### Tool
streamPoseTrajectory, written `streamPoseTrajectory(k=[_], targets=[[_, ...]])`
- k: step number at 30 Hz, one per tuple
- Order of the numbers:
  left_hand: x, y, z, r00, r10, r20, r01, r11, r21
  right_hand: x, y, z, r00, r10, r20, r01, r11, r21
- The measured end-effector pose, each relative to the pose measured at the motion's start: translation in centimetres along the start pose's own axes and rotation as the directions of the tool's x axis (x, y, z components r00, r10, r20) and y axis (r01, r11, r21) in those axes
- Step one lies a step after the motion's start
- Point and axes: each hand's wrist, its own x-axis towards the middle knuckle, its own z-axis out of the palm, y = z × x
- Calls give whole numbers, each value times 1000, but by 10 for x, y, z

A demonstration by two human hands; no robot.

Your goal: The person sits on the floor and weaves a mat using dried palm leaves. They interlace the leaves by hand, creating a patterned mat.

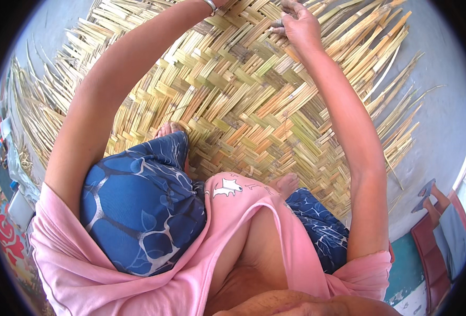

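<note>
A large mat (227,113) of flat, split plant strips, pale green and straw-yellow, lies woven in a diagonal pattern before me. My left arm reaches over its far left part, a silver bangle (210,6) at the wrist. Only the base of my left hand (220,2) shows at the top edge; its fingers are cut off from view. My right hand (300,25) is over the far part of the mat, close to the loose strips (369,39) on the right. Its fingers are bent but apart, with a dark band on one, and I see nothing held in them.
Unwoven strip ends (38,113) fan out along the left side over the grey floor (433,126). My bare foot (171,129) rests on the mat. At the right, another person's legs (435,203) show beside a dark red chair (430,253). Assorted items (19,205) stand at far left.
</note>
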Motion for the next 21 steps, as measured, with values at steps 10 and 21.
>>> streamPoseTrajectory(k=[10,21], targets=[[-22,5,0,1000,-20,6,20,999,44,-26,-12,-15,936,-292,196,351,759,-548],[-49,-43,10,956,215,-202,-193,974,122,-31,10,-13,783,-532,322,520,276,-808]])
